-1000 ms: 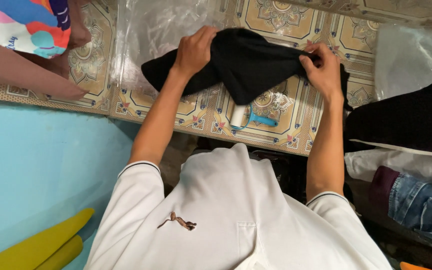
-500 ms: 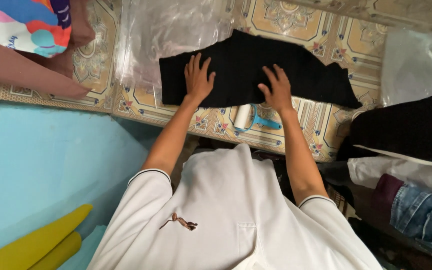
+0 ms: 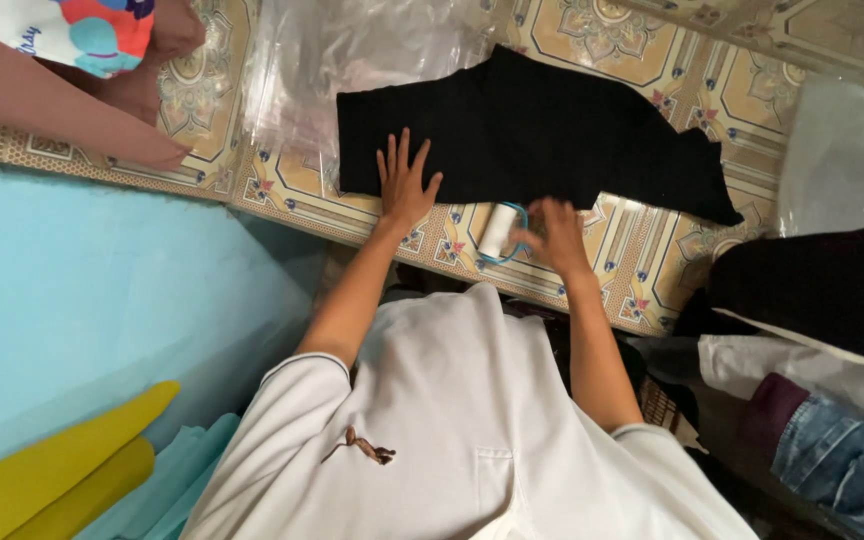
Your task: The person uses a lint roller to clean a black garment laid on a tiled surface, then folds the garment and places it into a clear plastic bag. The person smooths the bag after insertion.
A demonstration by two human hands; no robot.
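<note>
Left hand [image 3: 404, 187] lies flat with spread fingers, pressing a black cloth [image 3: 542, 130] spread on the tiled floor [image 3: 642, 250]. The cloth looks soft, light and limp. Right hand [image 3: 552, 236] reaches a lint roller [image 3: 497, 230] just below the cloth; its grip is too blurred to tell.

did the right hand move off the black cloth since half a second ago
Yes. The right hand has come back toward the person, off the black cloth onto the patterned tiles, beside the lint roller.
</note>
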